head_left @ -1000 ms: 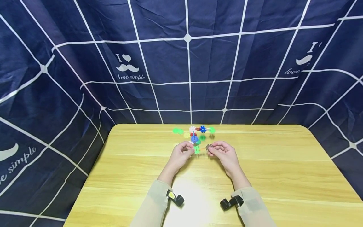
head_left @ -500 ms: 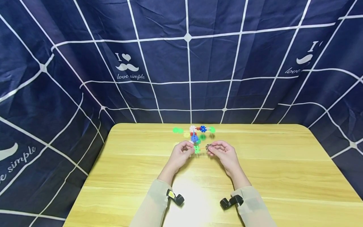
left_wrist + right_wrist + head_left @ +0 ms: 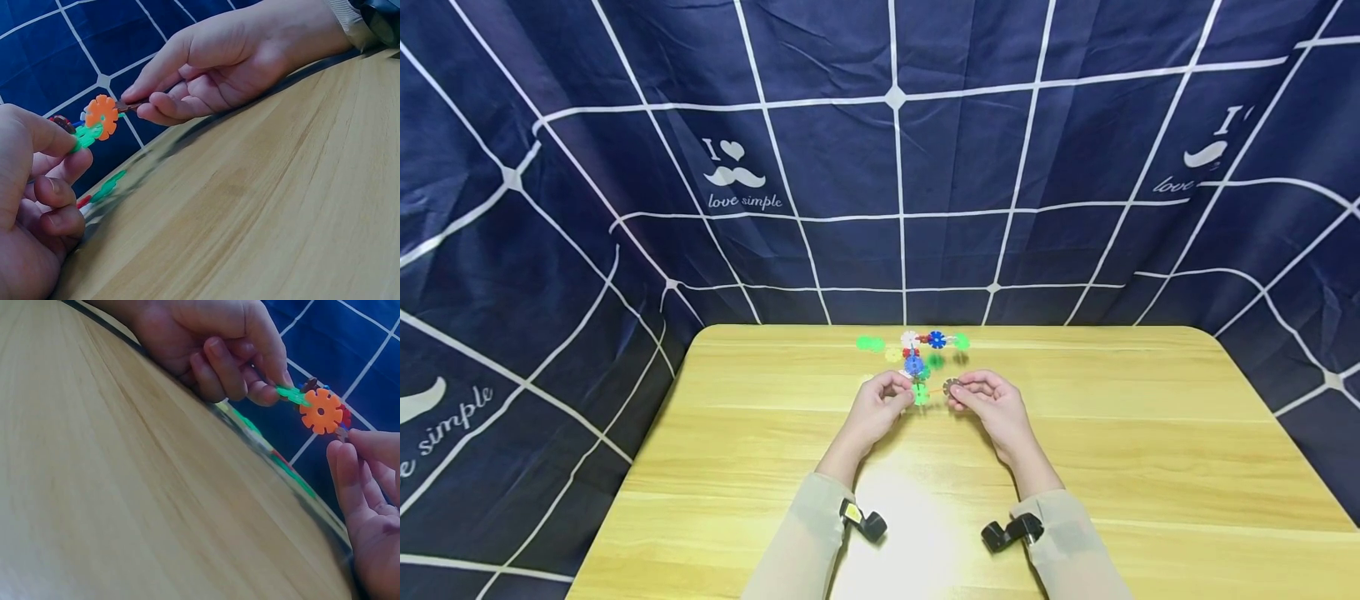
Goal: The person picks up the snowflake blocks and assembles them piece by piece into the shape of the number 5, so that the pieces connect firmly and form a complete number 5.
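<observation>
Between thumb and fingers, my left hand [image 3: 882, 408] pinches a bright green notched snowflake disc [image 3: 921, 394]. A brown snowflake disc [image 3: 952, 387] is pinched by my right hand [image 3: 996, 408]. Joining the two is an orange snowflake disc [image 3: 322, 412], seen edge-on in the head view and face-on in the right wrist view. Its notches meet the green disc on one side and the brown disc on the other. Beyond the green disc, a blue disc [image 3: 913, 367] shows close by; whether it is attached there is unclear. My fingertips hide part of both pinched discs.
Farther back are a white disc [image 3: 910, 340], a dark blue disc [image 3: 937, 340] and a green disc [image 3: 962, 342] in a row with red pieces. Green discs [image 3: 870, 343] and a yellow disc [image 3: 893, 355] lie left. A navy curtain [image 3: 820, 167] hangs behind the wooden table [image 3: 1112, 433].
</observation>
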The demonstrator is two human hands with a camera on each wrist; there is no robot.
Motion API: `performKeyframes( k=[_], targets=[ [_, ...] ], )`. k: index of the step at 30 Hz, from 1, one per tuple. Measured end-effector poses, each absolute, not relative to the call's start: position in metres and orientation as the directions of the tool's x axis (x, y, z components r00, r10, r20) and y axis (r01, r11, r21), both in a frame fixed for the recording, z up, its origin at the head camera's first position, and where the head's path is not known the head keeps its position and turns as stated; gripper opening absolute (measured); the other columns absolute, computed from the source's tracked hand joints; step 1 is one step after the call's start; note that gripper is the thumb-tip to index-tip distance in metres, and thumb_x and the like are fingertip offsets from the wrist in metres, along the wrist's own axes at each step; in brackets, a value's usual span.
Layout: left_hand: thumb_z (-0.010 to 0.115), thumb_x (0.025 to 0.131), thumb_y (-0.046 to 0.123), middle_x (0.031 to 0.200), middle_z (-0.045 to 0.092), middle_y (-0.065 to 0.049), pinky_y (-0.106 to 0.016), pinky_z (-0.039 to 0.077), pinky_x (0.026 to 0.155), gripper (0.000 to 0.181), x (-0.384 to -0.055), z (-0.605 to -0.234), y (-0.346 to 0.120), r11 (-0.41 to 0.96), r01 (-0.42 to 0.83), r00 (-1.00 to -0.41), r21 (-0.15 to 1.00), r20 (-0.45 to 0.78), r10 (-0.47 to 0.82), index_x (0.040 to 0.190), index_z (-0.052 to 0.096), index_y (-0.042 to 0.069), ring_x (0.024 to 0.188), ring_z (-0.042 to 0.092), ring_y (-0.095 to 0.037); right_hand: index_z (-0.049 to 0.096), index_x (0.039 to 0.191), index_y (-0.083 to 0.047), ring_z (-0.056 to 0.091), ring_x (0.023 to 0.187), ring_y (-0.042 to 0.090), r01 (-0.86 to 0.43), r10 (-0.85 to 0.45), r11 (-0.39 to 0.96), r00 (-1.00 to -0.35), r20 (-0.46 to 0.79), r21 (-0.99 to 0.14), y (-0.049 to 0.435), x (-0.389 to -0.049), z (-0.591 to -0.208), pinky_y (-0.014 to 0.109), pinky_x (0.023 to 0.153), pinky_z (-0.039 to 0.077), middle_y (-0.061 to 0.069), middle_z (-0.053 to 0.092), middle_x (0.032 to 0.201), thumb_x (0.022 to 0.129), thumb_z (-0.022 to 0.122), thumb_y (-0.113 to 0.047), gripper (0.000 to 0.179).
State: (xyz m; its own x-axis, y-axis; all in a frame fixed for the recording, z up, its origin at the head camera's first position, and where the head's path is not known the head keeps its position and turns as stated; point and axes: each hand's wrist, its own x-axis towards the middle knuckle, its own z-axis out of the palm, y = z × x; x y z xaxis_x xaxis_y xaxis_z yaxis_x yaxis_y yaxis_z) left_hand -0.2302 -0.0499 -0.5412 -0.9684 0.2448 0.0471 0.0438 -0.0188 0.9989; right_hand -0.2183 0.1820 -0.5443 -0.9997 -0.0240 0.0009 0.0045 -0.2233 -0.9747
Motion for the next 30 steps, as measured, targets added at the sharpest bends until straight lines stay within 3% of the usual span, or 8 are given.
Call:
performKeyframes(
  k=[21, 30],
  targets=[
    [0.07, 0.097, 0.001, 0.087, 0.066, 0.0, -0.02, 0.046, 0.053, 0.008, -0.2317, -0.5445, -0.0502, -0.002, 0.054, -0.97, 0.999, 0.053, 0.238, 0.104, 0.07, -0.002, 0.06, 0.052, -0.01, 0.062, 0.117, 0.015, 0.078, 0.081, 0.017, -0.009, -0.046, -0.224, -0.999, 0.02, -0.975, 0.1793, -0.218, -0.5462, 0.031, 0.08, 0.066, 0.008, 0.079, 0.095, 0.097, 0.075, 0.01, 0.024],
    [0.07, 0.097, 0.0, 0.087, 0.066, 0.0, -0.02, 0.046, 0.055, 0.007, -0.2323, -0.5447, -0.0507, -0.001, 0.058, -0.967, 0.998, 0.056, 0.25, 0.103, 0.07, -0.002, 0.063, 0.054, -0.013, 0.067, 0.103, 0.004, 0.079, 0.081, 0.016, 0.002, -0.044, -0.241, -0.999, 0.008, -0.971, 0.1791, -0.2157, -0.5446, 0.031, 0.081, 0.066, 0.007, 0.082, 0.098, 0.098, 0.07, 0.016, 0.013]
  ],
)
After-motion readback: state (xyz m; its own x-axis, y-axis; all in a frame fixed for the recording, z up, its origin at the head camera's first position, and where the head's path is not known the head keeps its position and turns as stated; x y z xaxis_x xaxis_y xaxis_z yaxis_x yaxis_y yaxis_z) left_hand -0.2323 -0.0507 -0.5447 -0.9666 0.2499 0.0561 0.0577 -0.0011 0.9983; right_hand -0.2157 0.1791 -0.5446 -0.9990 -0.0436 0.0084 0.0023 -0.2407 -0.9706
